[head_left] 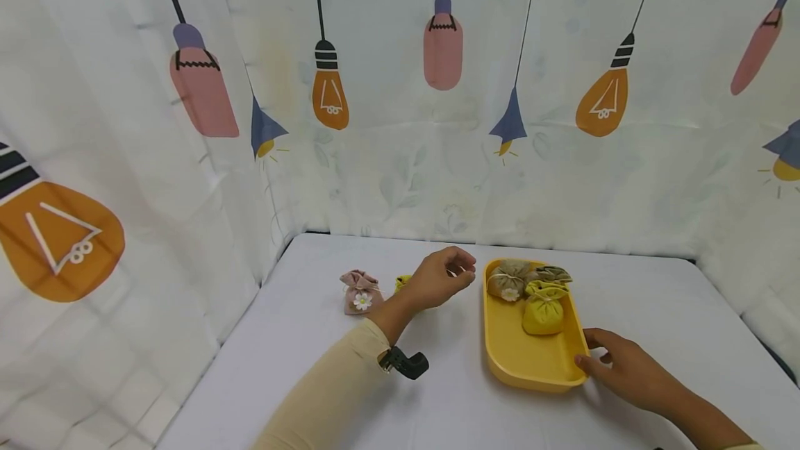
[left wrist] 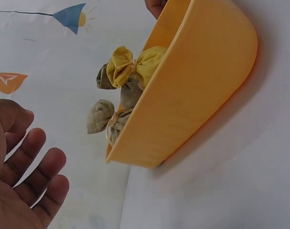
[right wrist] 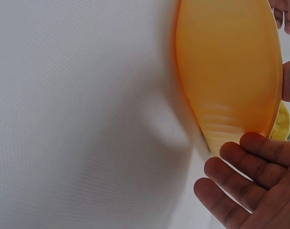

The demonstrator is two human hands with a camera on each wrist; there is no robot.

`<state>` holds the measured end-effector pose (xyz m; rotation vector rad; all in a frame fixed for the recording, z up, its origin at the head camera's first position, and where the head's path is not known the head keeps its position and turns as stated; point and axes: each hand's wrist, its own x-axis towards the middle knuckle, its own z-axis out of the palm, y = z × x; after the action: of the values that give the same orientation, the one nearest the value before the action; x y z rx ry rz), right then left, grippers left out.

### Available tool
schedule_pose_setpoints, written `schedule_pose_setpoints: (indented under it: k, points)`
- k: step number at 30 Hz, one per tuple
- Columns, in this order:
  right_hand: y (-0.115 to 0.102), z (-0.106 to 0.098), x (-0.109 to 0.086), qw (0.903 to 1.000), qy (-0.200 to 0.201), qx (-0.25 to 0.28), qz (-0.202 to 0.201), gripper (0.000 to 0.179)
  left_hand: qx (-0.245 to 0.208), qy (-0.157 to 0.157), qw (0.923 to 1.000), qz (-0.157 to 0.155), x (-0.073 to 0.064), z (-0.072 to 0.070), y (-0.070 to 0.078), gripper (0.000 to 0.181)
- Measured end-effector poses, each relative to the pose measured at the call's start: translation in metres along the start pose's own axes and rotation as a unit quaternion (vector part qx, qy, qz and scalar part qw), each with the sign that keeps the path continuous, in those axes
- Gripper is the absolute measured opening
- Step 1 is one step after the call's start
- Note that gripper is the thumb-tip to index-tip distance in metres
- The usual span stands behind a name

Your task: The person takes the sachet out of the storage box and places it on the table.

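Note:
My left hand (head_left: pixel 440 278) hovers left of a yellow tray (head_left: pixel 531 367), fingers loosely bent with nothing between them. In the left wrist view, the palm side of this left hand (left wrist: pixel 25 167) faces the tray's open side. At the tray's right edge, my right hand (head_left: pixel 625 370) holds the rim, thumb over it and fingers along the outer wall. Inside the tray's far part lie a beige drawstring pouch (head_left: pixel 509 282), a yellow pouch (head_left: pixel 544 311) and a partly hidden olive-brown pouch (head_left: pixel 550 273).
On the white table (head_left: pixel 437 394), a pink pouch (head_left: pixel 362 294) with a white flower stands to the left. Next to it, another yellow pouch (head_left: pixel 402 282) is mostly hidden by my left forearm. A printed curtain (head_left: pixel 387 179) hangs behind the table.

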<state>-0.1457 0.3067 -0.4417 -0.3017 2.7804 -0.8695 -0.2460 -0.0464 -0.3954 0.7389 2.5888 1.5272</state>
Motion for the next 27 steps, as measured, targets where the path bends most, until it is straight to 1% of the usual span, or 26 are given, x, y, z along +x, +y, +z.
schedule_pose_setpoints:
  k: [3, 7, 10, 15, 19, 27]
  points:
    - [0.001, 0.001, 0.000, 1.0000, 0.000, 0.003, 0.004, 0.066, -0.004, -0.004, 1.0000, 0.007, 0.000, 0.006, 0.001, 0.021]
    - [0.002, 0.003, 0.001, 0.9999, -0.003, 0.003, 0.011, 0.067, -0.007, -0.012, 0.9999, 0.006, 0.000, 0.012, 0.002, 0.022]
    - [0.002, 0.002, 0.002, 1.0000, -0.002, -0.001, 0.004, 0.066, -0.005, -0.019, 0.9998, 0.005, 0.001, 0.017, 0.001, 0.025]
    - [0.001, 0.000, 0.003, 1.0000, 0.002, -0.001, -0.001, 0.065, -0.004, -0.028, 0.9995, 0.013, 0.004, 0.025, -0.002, 0.030]
    - [0.001, 0.000, 0.002, 1.0000, 0.002, -0.002, -0.001, 0.064, -0.003, -0.034, 0.9993, 0.015, 0.006, 0.032, -0.005, 0.029]
    - [0.004, 0.001, 0.001, 1.0000, 0.003, 0.000, -0.004, 0.066, -0.007, -0.044, 0.9987, 0.026, 0.010, 0.045, -0.003, 0.028]
